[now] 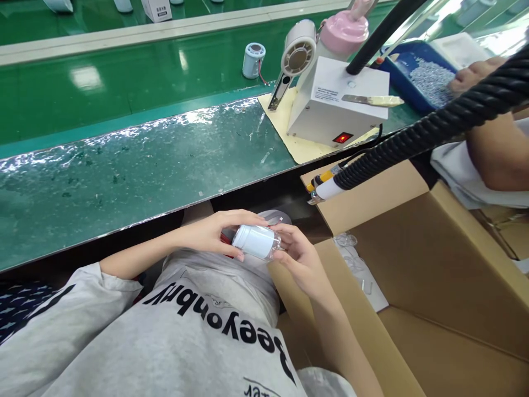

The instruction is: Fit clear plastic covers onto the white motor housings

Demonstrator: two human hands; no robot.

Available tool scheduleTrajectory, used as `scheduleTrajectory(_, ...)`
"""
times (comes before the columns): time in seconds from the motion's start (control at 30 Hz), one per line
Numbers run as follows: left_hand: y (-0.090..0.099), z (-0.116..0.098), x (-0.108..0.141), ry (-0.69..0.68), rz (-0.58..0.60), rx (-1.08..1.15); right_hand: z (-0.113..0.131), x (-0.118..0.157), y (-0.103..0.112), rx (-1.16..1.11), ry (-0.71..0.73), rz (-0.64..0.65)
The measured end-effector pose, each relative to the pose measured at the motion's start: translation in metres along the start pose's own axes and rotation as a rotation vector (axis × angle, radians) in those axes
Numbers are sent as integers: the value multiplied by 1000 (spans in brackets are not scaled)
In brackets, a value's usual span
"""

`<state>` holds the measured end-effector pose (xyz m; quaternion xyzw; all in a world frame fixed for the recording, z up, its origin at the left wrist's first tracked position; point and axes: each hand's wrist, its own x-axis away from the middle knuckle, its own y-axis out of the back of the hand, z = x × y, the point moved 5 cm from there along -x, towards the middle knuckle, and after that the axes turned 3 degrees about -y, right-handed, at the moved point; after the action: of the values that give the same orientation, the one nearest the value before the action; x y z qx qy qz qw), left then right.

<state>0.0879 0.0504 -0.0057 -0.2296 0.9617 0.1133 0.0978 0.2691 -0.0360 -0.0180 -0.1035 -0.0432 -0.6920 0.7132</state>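
Above my lap, a pale blue cylindrical fan housing (256, 241) lies on its side between my two hands. Its right end sits in a clear plastic cover (276, 246). My left hand (225, 234) grips the housing's left end, with a bit of red wire beside the palm. Around the clear end, the fingers and thumb of my right hand (297, 259) are closed. A similar pale blue fan housing (253, 60) with a red and black wire stands on the green belt.
A white machine (339, 99) with a lit red switch stands at the bench edge, a handheld fan (297, 58) and a pink-lidded bottle (345, 33) beside it. Black ribbed hose (433, 127) crosses over an open cardboard box (417, 253). Another person's hand (475, 74) is at a blue tray (397, 77).
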Motion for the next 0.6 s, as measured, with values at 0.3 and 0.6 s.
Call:
scheduleTrajectory(0.3,-1,1,3,-5,11,-12,-9,-5,-9,-175,-148,39)
scheduleTrajectory(0.6,-2,-3,2,-28,18,-2,-21,-7,-17,-226,-344,71)
